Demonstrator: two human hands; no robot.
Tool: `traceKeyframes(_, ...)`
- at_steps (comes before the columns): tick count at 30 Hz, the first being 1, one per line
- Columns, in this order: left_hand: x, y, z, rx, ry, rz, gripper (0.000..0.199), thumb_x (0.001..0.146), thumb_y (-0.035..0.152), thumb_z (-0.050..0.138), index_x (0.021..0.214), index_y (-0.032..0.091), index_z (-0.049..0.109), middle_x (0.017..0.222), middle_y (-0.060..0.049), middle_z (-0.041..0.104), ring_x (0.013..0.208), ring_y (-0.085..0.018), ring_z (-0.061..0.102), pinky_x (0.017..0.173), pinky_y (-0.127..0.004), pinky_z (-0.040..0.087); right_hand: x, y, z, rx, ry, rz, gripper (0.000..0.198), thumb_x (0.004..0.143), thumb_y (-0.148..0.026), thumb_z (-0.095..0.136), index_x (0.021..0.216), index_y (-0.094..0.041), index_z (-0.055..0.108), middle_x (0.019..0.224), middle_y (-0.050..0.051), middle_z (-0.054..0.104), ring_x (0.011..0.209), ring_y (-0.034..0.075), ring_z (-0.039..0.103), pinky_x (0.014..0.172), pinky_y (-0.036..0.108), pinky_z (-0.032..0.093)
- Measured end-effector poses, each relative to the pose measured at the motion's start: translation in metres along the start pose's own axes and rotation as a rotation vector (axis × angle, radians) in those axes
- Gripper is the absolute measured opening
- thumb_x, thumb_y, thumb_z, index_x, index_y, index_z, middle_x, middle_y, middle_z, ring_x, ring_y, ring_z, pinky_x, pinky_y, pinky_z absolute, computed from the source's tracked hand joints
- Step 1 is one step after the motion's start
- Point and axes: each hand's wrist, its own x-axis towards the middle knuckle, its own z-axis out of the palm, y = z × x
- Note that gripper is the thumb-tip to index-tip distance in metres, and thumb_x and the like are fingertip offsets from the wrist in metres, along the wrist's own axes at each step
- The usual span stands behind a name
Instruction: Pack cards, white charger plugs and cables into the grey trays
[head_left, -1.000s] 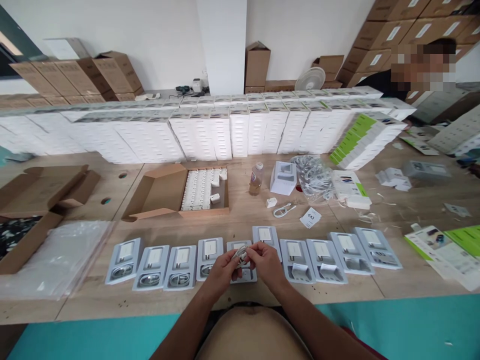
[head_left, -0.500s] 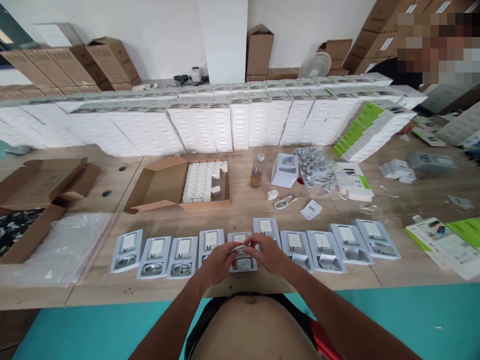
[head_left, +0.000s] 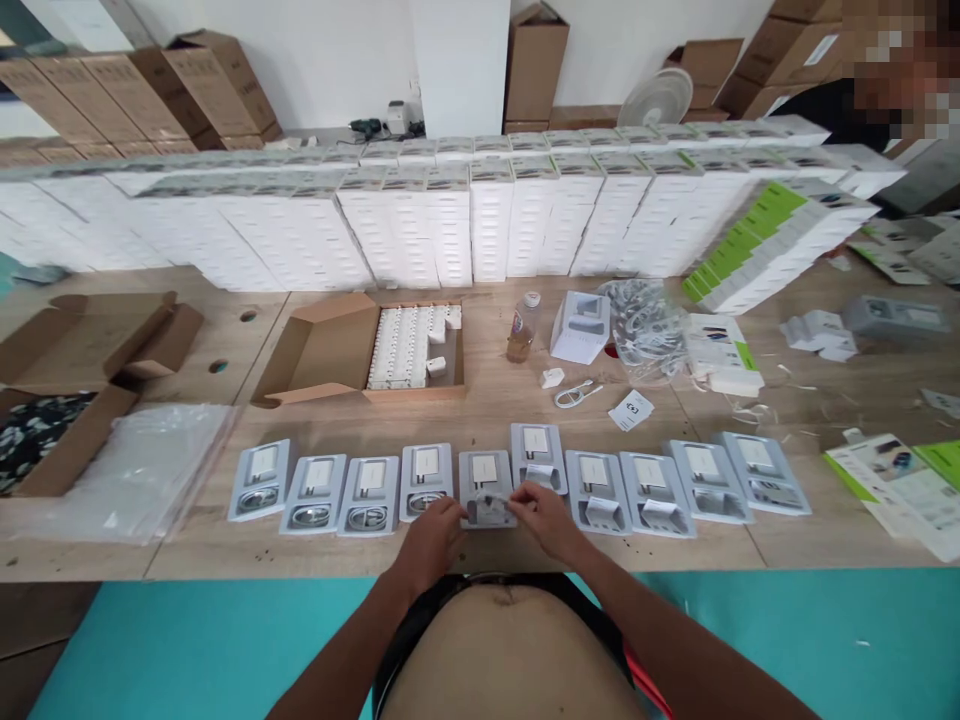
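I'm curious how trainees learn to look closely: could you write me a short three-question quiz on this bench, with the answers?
1. How many grey trays lie in the front row?
2. True or false: the bottle stands right of the open carton of white adapters.
3. The left hand and right hand are at which tray from the left: A) second, B) fifth, C) ninth?
Key: 1. Ten. 2. True. 3. B.

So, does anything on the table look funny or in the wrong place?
A bit: the sixth grey tray from the left sits farther back than its neighbours, so the row looks crooked. A bottle of brownish liquid behind it seems odd near white chargers. I see no spill.
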Motion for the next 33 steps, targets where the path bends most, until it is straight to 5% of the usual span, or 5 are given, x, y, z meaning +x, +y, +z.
traceKeyframes(6, 0.022, 0.008, 0.031, 0.228, -0.118, 0.188, 0.03, 0.082, 0.017, 0.06, 0.112, 0.021, 0.058, 0.12, -0.01, 0.057, 0.11, -0.027, 0.049, 0.092, -0.041, 0.039, 0.005, 0.023, -0.027, 0.073, 0.169, 0.115, 0.024, 0.075, -0.041, 0.065, 0.077, -0.018, 0.066, 0.075, 0.004, 0.069, 0.073, 0.02, 0.062, 0.071, 0.031, 0.046)
traceKeyframes(11, 0.022, 0.006, 0.043, 0.334, -0.119, 0.2, 0.026, 0.086, 0.014, 0.05, 0.111, 0.016, 0.057, 0.12, -0.015, 0.054, 0.109, -0.029, 0.046, 0.088, -0.044, 0.037, -0.006, 0.031, -0.018, -0.011, 0.173, 0.1, 0.021, 0.077, -0.039, 0.063, 0.077, -0.019, 0.067, 0.076, 0.003, 0.069, 0.074, 0.02, 0.062, 0.073, 0.031, 0.046)
traceKeyframes(18, 0.023, -0.002, 0.051, 0.349, -0.068, 0.224, 0.022, 0.09, 0.015, 0.049, 0.108, 0.017, 0.059, 0.102, -0.011, 0.06, 0.1, -0.027, 0.05, 0.084, -0.041, 0.037, -0.01, 0.038, 0.019, -0.228, 0.108, -0.086, 0.007, 0.082, -0.026, 0.061, 0.082, -0.019, 0.064, 0.082, 0.002, 0.067, 0.081, 0.019, 0.06, 0.078, 0.029, 0.043)
traceKeyframes(26, 0.015, -0.019, 0.045, 0.19, 0.052, 0.232, 0.005, 0.088, 0.021, 0.056, 0.087, 0.017, 0.059, 0.094, -0.006, 0.061, 0.095, -0.02, 0.053, 0.085, -0.032, 0.044, -0.002, 0.031, 0.025, -0.784, -0.03, -0.399, 0.011, 0.09, -0.02, 0.055, 0.082, -0.019, 0.061, 0.085, 0.004, 0.063, 0.087, 0.018, 0.054, 0.076, 0.028, 0.037)
traceKeyframes(33, 0.008, -0.017, 0.044, 0.163, 0.097, 0.273, 0.023, 0.089, 0.015, 0.052, 0.112, 0.017, 0.058, 0.113, -0.009, 0.06, 0.103, -0.022, 0.052, 0.09, -0.036, 0.044, 0.003, 0.031, 0.033, -0.988, -0.09, -0.51, 0.01, 0.087, -0.016, 0.058, 0.078, -0.017, 0.061, 0.081, 0.006, 0.063, 0.084, 0.021, 0.052, 0.071, 0.032, 0.033)
